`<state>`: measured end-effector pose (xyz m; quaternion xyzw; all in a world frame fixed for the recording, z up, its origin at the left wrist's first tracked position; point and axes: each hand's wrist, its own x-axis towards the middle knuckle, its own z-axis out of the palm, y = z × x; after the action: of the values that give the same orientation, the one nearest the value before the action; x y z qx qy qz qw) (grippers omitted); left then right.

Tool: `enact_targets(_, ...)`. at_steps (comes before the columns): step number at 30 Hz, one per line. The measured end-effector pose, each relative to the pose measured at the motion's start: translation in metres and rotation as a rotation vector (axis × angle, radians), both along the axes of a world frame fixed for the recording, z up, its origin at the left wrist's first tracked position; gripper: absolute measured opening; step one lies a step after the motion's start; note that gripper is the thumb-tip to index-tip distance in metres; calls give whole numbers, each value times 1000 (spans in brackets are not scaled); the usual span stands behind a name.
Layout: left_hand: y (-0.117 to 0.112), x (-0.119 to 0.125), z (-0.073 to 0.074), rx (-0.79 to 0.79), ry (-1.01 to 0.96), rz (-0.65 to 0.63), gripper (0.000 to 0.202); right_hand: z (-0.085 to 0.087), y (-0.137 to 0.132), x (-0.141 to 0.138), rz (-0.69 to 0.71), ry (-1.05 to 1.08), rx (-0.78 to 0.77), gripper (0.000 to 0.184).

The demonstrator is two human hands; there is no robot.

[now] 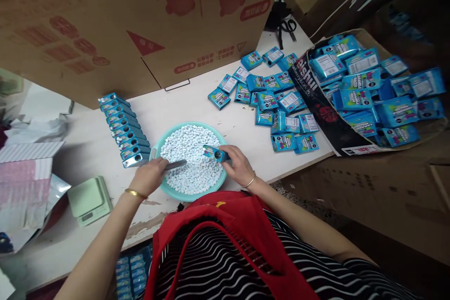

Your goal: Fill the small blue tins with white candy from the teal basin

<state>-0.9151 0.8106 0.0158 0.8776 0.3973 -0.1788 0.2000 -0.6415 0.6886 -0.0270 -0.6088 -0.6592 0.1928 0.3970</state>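
My left hand (149,179) is closed around a slim grey metal scoop (176,164), whose far end reaches over the candies. In my right hand (242,168), the fingers grip a small blue candy box (213,153) with a dark round hole at its near end. Both are over a mint-green basin (171,192) full of small pale blue and white candies (192,180). The scoop's tip and the box are apart. Just left of the basin, a row of upright blue candy boxes (123,126) stands close to my left hand.
Many blue boxes (269,101) lie scattered on the white table to the right, beside an open carton (325,112) heaped with more. A large cardboard box (116,23) walls off the back. Scissors (288,28) lie far right; a green scale (89,199) stands left.
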Motion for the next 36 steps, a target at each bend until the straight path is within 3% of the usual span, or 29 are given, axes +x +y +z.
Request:
enact_targets(3, -13, 2, -66, -169, -125, 80, 15, 0, -3, 10, -43, 10, -23, 41)
enact_targets(6, -30, 29, -106, -196, -214, 118, 20, 1, -6, 17, -77, 8, -55, 39)
enact_targets(9, -40, 56, -123, -220, -299, 146, 24, 2, -7, 21, -117, 19, -85, 38)
enact_targets(12, -40, 64, -123, -251, -380, 161, 25, 2, -8, 22, -151, 38, -108, 36)
enact_targets(16, -33, 46, -97, -259, -463, 160, 25, 3, -9, 23, -168, 49, -104, 35)
enact_targets(23, -18, 17, -6, -151, -566, 42, 21, 1, -3, 11, -92, -11, -50, 38)
enact_targets(29, -13, 36, 52, -47, -342, -127, 22, 2, 5, -10, 53, -24, 6, 42)
enact_targets(36, -27, 65, 100, 135, 11, -193, 21, -1, 5, -22, 99, -3, 14, 42)
